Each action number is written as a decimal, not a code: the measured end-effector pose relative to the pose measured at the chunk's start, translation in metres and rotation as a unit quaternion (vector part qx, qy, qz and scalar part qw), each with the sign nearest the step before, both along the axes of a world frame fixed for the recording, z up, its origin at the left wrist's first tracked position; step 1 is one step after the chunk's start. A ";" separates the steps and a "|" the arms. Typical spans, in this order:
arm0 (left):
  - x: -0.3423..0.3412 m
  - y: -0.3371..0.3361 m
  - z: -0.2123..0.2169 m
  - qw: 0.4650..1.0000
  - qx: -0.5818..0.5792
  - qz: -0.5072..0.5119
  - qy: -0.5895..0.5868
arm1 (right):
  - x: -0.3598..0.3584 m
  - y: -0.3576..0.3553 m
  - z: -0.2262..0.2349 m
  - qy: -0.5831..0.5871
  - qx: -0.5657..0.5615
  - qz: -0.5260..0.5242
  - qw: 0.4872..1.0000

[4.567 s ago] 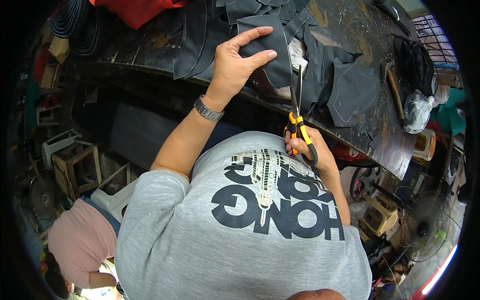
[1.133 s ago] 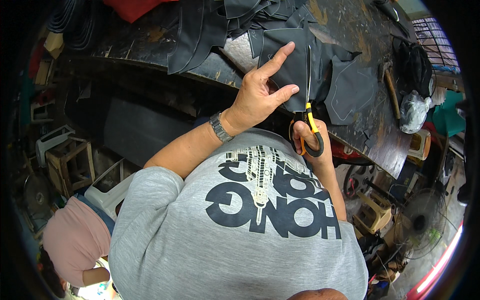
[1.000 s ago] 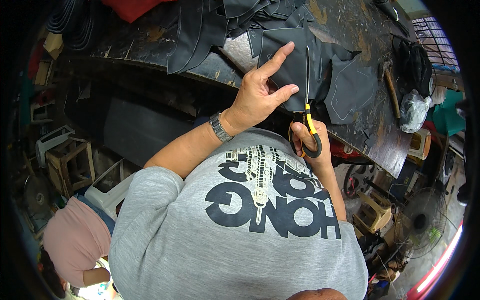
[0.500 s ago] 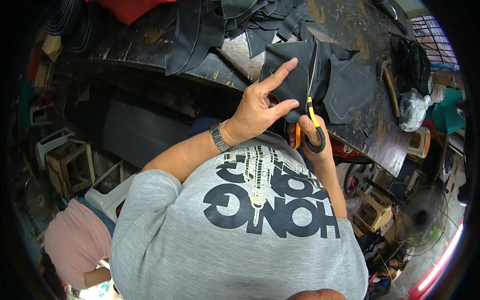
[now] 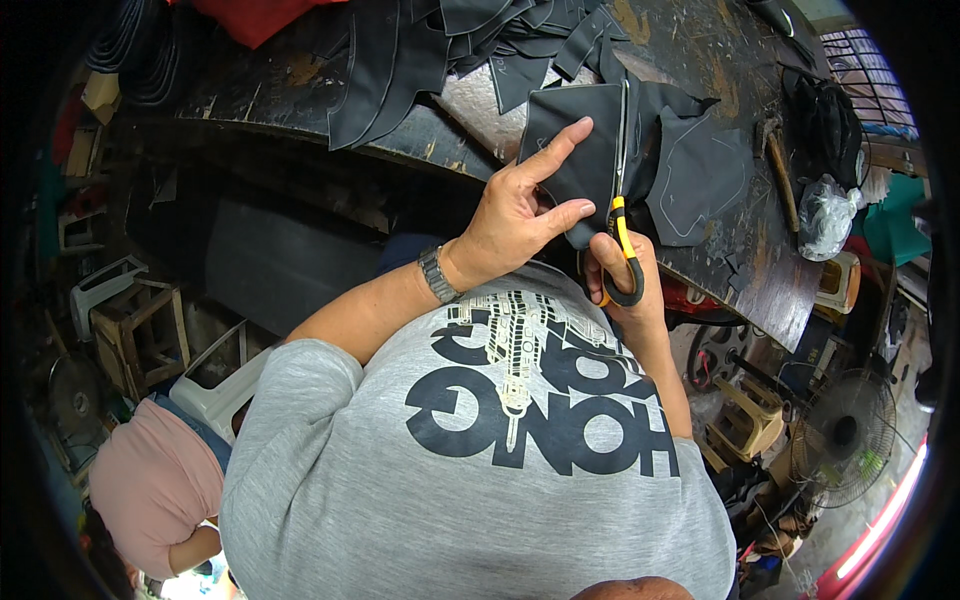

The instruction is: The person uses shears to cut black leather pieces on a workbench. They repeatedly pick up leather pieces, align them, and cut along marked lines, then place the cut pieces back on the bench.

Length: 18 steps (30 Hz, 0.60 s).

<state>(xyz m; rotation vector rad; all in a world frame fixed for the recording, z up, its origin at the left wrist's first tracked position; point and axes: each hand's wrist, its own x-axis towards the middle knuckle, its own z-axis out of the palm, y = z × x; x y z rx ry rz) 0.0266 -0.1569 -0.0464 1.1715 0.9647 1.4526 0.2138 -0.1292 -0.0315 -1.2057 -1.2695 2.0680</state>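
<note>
A scuffed black counter (image 5: 770,290) spreads around the dark gray panel (image 5: 588,165) held over its near edge: cut pieces (image 5: 480,20) heaped beyond the panel, a light-outlined sheet (image 5: 695,185) right of it. My left hand (image 5: 515,205) grasps the panel, smooth and pale-edged; my right hand (image 5: 647,280) grips yellow-and-black scissors (image 5: 620,215) alongside it.

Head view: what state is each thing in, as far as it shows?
Scissors: blades shut or nearly so.
Grey piece: flat, right edge along the blades.
Left hand: forefinger and thumb spread on the piece.
Right hand: grip closed on the scissors' handles.
Watch: worn, left wrist.
Hammer: lying on the table.
Fan: spinning or not, unclear.
</note>
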 end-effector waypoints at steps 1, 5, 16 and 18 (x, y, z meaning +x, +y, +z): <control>0.000 0.000 0.000 1.000 -0.004 -0.005 -0.014 | 0.000 -0.001 0.001 0.002 0.003 0.000 1.000; 0.000 -0.001 0.000 1.000 0.003 -0.014 -0.013 | -0.003 -0.002 0.004 -0.007 0.023 0.000 1.000; -0.003 -0.005 0.001 0.999 -0.013 -0.034 0.007 | -0.003 -0.001 0.007 -0.053 0.036 0.050 0.997; -0.003 -0.004 0.001 0.999 -0.003 -0.031 0.011 | -0.002 -0.003 0.008 -0.049 0.036 0.035 0.997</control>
